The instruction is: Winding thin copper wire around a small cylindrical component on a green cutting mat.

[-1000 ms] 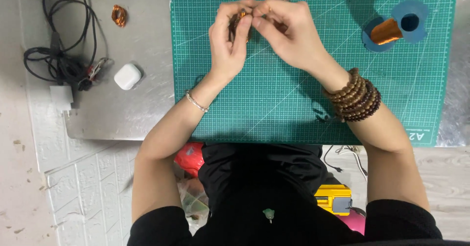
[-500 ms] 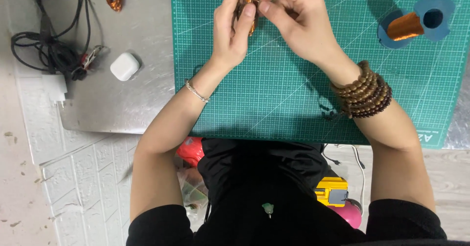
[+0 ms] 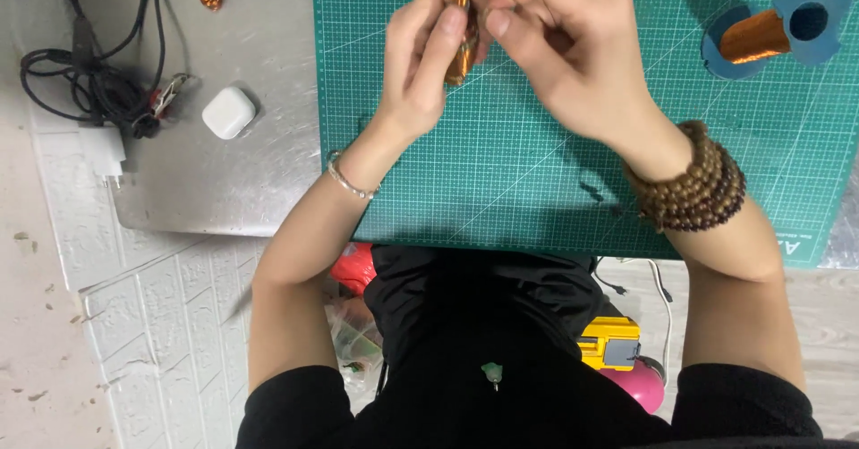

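A green cutting mat (image 3: 537, 190) fills the upper right of the frame. My left hand (image 3: 420, 64) and right hand (image 3: 564, 55) both pinch a copper wire coil (image 3: 461, 29) at top centre. A blue spool (image 3: 774, 29) lies upper right; a white case (image 3: 229, 112) lies left.

A small copper-coloured wire coil (image 3: 460, 33), narrow and long, is held roughly upright above the green mat's (image 3: 501, 163) upper middle, pinched between the fingers of the left hand (image 3: 420, 64) and touched at its top by the right hand (image 3: 564, 46).
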